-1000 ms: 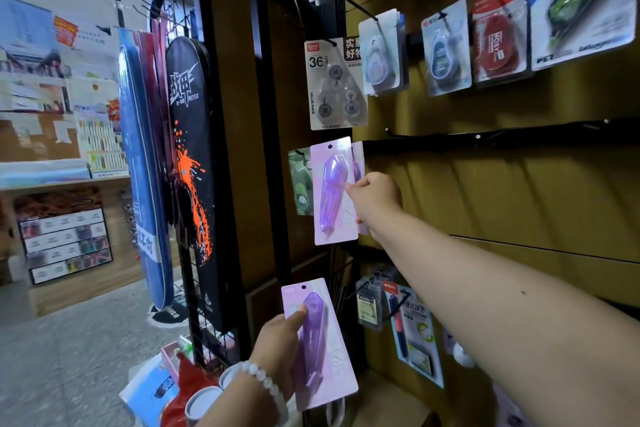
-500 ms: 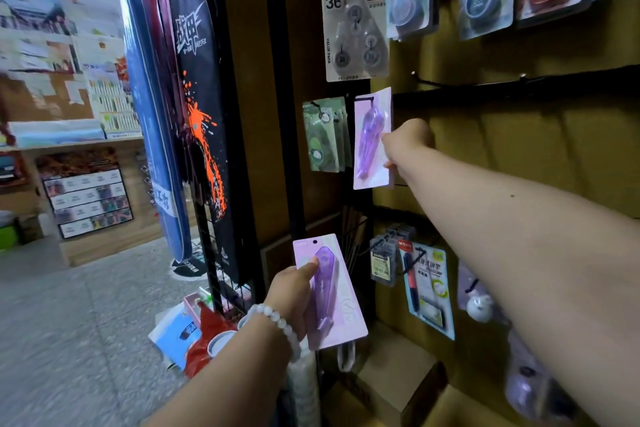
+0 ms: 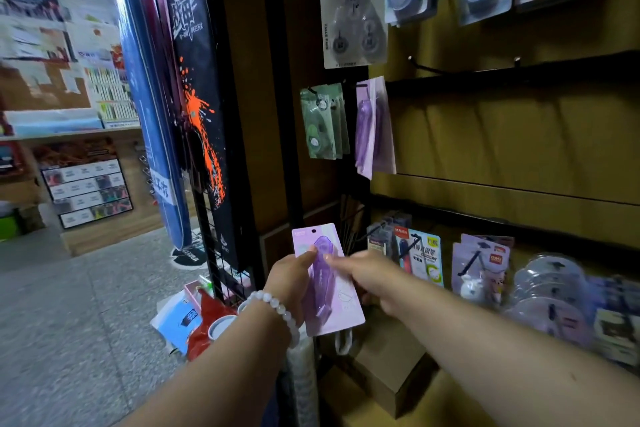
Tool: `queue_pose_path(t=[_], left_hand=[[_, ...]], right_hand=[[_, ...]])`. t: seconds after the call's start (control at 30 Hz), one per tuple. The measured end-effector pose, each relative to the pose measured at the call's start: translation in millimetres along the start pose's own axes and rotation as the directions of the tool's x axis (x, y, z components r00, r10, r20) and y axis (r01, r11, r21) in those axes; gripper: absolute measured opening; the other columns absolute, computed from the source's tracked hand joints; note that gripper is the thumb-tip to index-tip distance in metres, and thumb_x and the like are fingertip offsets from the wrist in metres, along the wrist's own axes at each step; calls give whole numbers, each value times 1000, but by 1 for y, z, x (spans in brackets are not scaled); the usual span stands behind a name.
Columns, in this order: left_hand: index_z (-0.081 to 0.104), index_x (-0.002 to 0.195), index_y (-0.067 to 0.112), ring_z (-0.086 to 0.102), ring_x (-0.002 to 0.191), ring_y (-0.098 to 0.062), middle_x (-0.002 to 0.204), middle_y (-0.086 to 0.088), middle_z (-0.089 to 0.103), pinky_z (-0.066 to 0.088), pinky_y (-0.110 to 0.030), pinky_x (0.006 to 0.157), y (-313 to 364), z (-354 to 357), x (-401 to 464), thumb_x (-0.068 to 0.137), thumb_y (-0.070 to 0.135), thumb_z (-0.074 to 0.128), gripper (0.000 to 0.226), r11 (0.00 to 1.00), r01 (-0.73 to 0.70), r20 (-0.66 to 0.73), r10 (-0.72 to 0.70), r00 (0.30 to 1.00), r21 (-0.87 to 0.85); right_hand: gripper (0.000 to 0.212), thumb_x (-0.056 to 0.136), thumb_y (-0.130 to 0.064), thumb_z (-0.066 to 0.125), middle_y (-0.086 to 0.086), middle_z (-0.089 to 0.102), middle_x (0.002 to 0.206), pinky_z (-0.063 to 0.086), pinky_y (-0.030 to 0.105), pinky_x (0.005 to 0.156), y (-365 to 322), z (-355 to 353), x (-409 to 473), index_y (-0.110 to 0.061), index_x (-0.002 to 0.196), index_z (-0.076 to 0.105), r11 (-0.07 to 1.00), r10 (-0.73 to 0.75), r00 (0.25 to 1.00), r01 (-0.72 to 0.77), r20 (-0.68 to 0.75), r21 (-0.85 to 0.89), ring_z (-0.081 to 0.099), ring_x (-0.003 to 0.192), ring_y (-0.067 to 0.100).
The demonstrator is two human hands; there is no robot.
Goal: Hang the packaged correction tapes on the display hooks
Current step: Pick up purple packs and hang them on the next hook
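Observation:
A pink card with a purple correction tape (image 3: 329, 302) is held low in front of the display. My left hand (image 3: 291, 282), with a bead bracelet on its wrist, grips the card's left edge. My right hand (image 3: 372, 276) touches the card's right side with its fingertips; whether it grips is unclear. Two purple packs (image 3: 374, 128) hang on a hook of the black rail (image 3: 519, 74), to the right of green packs (image 3: 323, 121). Bare hooks (image 3: 420, 66) stick out of the rail further right.
More packaged tapes (image 3: 351, 10) hang along the top row. Pens and other packs (image 3: 420, 258) hang on the lower row. A black wire rack with racket bags (image 3: 197, 87) stands to the left, a cardboard box (image 3: 388, 367) below, and small goods on the floor.
My right hand let go of the purple pack on the hook and dropped down to the pack in my left hand. The hung pack now dangles beside the other one.

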State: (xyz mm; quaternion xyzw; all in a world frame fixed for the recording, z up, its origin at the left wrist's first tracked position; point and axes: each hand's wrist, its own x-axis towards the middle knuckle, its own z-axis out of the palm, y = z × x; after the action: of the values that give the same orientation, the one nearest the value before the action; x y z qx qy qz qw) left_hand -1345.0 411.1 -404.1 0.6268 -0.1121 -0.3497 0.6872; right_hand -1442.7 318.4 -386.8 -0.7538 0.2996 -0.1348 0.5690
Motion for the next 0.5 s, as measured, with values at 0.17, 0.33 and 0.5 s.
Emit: queue_pose_path(t=[0.17, 0.33, 0.5], left_hand=[[66, 111, 5, 72, 76, -32, 87, -17, 74, 59, -40, 65, -3, 0, -1, 95, 41, 54, 42, 996, -64, -22, 66, 998, 56], [54, 70, 6, 39, 31, -10, 43, 1, 45, 36, -16, 36, 6, 0, 1, 103, 29, 44, 41, 990, -140, -6, 140, 990, -31], [42, 69, 9, 32, 33, -9, 38, 5, 46, 25, -14, 39, 12, -4, 0, 103, 17, 44, 35, 953, -276, -26, 282, 959, 124]], right_hand=[[20, 83, -23, 74, 14, 73, 94, 57, 33, 78, 4, 4, 1, -6, 91, 65, 989, 0, 1000, 1, -11, 147, 70, 82, 24], [10, 84, -9, 71, 19, 72, 84, 56, 39, 71, -18, -17, 4, -2, 82, 64, 967, -71, 992, 94, -102, 238, 68, 67, 26], [16, 82, -15, 74, 33, 67, 105, 53, 46, 80, -59, -42, 9, -2, 79, 64, 930, -193, 956, 250, -219, 271, 60, 80, 27]])
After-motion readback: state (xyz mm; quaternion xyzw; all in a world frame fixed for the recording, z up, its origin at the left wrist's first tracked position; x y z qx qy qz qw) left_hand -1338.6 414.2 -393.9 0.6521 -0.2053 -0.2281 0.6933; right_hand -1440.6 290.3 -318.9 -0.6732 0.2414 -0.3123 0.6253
